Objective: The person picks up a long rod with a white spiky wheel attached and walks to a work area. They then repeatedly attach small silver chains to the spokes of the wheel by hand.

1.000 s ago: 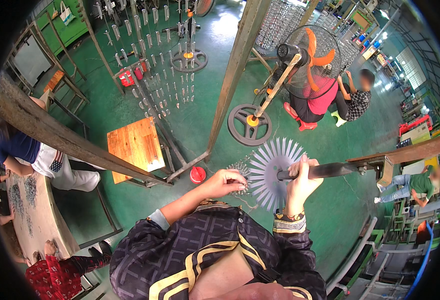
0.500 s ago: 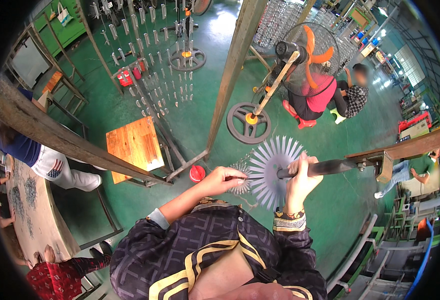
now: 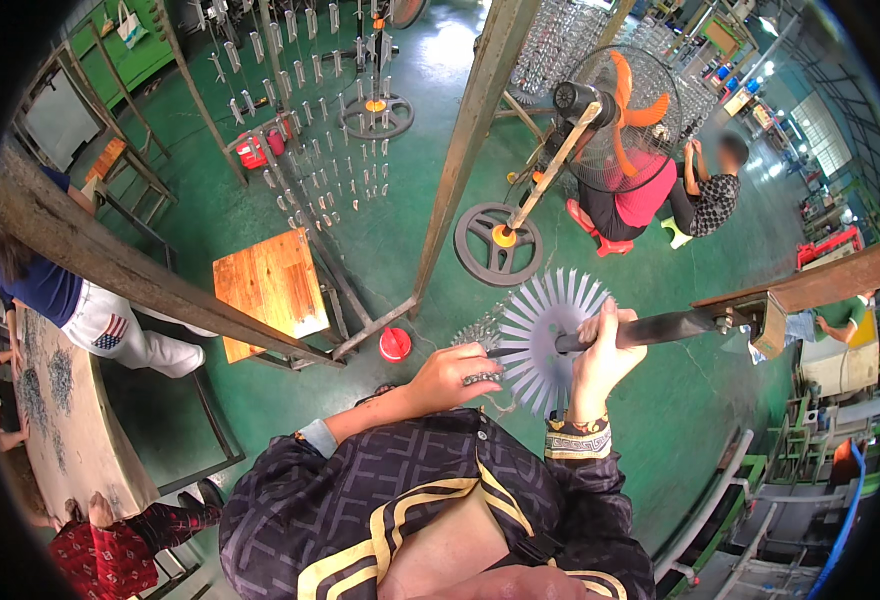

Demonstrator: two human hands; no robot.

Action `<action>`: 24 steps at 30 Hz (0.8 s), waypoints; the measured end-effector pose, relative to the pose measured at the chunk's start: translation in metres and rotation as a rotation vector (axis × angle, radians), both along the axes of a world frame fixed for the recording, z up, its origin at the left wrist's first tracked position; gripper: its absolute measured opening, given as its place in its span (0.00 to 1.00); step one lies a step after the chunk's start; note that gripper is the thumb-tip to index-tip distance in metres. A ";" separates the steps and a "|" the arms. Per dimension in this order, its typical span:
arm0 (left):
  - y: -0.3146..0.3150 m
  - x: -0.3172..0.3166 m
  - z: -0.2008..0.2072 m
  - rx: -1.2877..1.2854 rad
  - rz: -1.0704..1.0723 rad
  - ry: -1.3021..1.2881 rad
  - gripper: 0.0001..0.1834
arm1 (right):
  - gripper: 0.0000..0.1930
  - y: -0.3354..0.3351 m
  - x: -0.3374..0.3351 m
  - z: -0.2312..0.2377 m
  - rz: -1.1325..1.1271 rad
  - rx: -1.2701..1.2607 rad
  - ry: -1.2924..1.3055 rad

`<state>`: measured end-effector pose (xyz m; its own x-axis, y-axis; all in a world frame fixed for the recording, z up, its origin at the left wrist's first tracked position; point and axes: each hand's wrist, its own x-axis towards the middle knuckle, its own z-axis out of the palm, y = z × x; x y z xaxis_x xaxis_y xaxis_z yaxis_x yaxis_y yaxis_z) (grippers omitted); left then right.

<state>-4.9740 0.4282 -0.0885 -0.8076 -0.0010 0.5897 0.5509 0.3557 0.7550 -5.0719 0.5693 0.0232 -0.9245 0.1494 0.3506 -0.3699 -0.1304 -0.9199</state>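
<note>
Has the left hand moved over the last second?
Yes: judged against the red tub on the floor, the left hand now sits lower in the view, slightly nearer the wearer's chest.

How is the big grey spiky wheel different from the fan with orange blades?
The grey spiky wheel has many narrow strips, while the fan has a few wide orange blades. The wheel is bare; the fan has a wire cage. The wheel is beside the right hand; the fan stands on the floor, farther away. Both look round, with parts spreading out from the middle.
</note>
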 end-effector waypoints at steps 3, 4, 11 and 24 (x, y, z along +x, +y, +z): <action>-0.006 0.003 0.006 0.105 -0.141 -0.207 0.11 | 0.15 0.001 0.000 0.001 0.009 -0.001 -0.002; -0.006 0.001 0.003 0.129 -0.156 -0.193 0.10 | 0.15 0.001 0.000 0.001 0.013 -0.002 -0.005; -0.010 -0.003 0.003 0.134 -0.204 -0.172 0.06 | 0.15 0.001 0.000 -0.001 0.022 0.002 -0.006; -0.008 0.007 -0.002 0.214 0.024 -0.112 0.05 | 0.15 0.000 -0.002 -0.007 -0.032 -0.005 0.001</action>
<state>-4.9665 0.4197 -0.0906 -0.8663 -0.1360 0.4806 0.4527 0.1927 0.8706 -5.0735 0.5697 0.0159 -0.9188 0.1809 0.3508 -0.3749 -0.1225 -0.9189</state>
